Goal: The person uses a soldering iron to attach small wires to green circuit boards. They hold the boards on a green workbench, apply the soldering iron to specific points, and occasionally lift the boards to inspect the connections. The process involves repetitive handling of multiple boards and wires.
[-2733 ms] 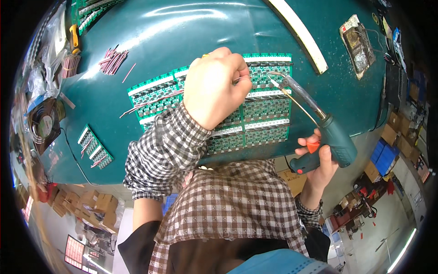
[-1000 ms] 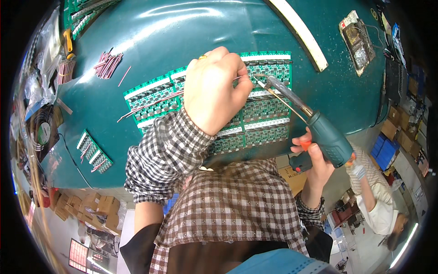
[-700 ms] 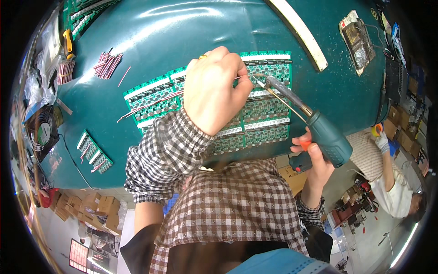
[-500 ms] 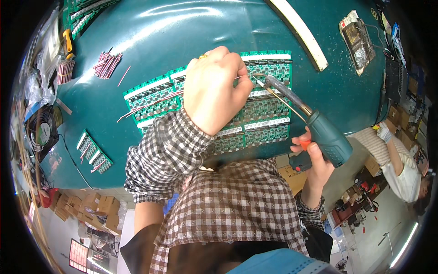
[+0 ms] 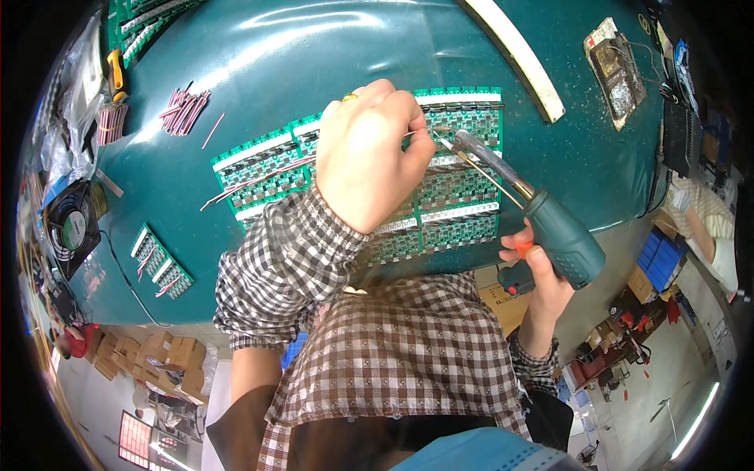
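Note:
My left hand (image 5: 371, 153) is closed in a pinch above the middle of a panel of green circuit boards (image 5: 463, 184). Thin red, white and black wires (image 5: 259, 182) trail out from under it to the left, and a short wire end shows at its fingertips. In my right hand (image 5: 546, 279) is a dark green soldering gun (image 5: 565, 239), a finger at its red trigger. The gun's bent tip and thin solder tube reach the boards just right of my left fingertips. My left hand hides part of the boards.
Left on the green table (image 5: 314, 55) lie a bundle of cut wires (image 5: 184, 110), a small board strip (image 5: 161, 261), a yellow-handled tool (image 5: 116, 72) and a fan (image 5: 75, 228). A white curved bar (image 5: 518, 59) and a soiled tray (image 5: 615, 71) lie right. A co-worker (image 5: 703, 224) is beyond.
The soldering gun has shifted very slightly left, its tip still beside my left fingertips. My left hand stays in place. The co-worker at the right has moved farther off toward the picture's edge.

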The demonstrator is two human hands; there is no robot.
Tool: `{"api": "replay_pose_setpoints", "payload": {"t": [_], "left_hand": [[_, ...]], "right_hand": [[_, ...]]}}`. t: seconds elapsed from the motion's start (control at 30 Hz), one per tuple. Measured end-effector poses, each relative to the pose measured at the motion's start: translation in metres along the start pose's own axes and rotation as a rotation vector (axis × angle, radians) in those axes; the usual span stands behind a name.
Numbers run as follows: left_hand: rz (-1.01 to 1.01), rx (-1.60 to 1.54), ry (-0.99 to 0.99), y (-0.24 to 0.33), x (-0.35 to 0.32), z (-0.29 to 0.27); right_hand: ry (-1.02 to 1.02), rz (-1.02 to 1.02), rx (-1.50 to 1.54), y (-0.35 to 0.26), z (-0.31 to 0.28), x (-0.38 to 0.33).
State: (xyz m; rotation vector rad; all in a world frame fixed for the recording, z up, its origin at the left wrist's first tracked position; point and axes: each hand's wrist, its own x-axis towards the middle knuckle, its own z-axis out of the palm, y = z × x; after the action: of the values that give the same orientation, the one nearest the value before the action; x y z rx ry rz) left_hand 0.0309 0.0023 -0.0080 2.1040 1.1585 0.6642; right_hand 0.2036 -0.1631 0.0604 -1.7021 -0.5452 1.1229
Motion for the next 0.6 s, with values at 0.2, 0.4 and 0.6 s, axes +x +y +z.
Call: {"api": "replay_pose_setpoints", "payload": {"t": [0.2, 0.4, 0.6], "left_hand": [[-0.005, 0.016, -0.001, -0.0002, -0.0003, 0.0006], [0.001, 0.009, 0.014, -0.0012, -0.0013, 0.0016], [-0.015, 0.018, -0.002, 0.0001, -0.0011, 0.0011]], "right_hand": [[0.0, 0.007, 0.006, -0.0032, 0.0029, 0.0011], [-0.01, -0.005, -0.013, -0.0012, 0.0019, 0.0007], [-0.007, -0.021, -0.015, 0.0007, 0.0006, -0.001]]}}
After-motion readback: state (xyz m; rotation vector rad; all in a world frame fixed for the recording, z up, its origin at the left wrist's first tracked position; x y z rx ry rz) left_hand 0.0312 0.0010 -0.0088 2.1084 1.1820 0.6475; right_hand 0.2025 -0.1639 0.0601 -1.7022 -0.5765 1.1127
